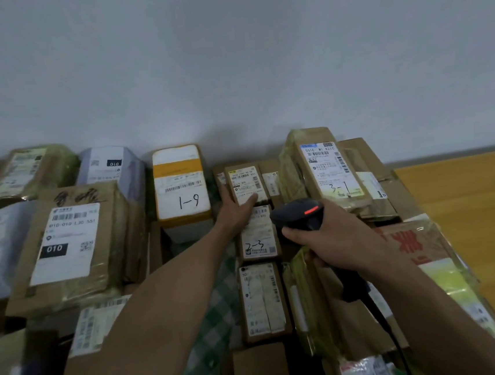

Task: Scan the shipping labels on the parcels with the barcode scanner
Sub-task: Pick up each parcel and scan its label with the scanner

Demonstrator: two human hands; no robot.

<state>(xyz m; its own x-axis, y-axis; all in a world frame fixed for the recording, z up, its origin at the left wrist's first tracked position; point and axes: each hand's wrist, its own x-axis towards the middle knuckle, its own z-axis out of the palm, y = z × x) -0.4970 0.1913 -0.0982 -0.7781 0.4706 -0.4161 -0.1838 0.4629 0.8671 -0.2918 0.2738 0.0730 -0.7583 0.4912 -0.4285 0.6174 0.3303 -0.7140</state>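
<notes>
1. Brown cardboard all the way to the wall: parcels packed side by side over a green checked cloth point(211, 327), labels turned up so each can be read where it lies.
2. The left hand point(238, 211) reaches out to the small parcel point(243, 169) at the far middle, between the 1-9 parcel point(181, 184) and the 3-1 parcel point(329, 170). Its fingers point(250, 202) lie straight and flat on the near end of that label, probably to steady it and press the paper smooth.
3. The right hand point(335, 233) has its fingers clamped round the handle of the barcode scanner point(299, 215). The scanner's head is tipped forward over the 2-3 parcel point(258, 234), nose towards the held label, with a red light glowing on top.
4. The cable point(383, 325) trails back over the near parcels towards the person.
5. My read: this is the aiming step. The barcode strip sits at the label's far end, clear of the left fingers, so a clean read looks likely.
</notes>
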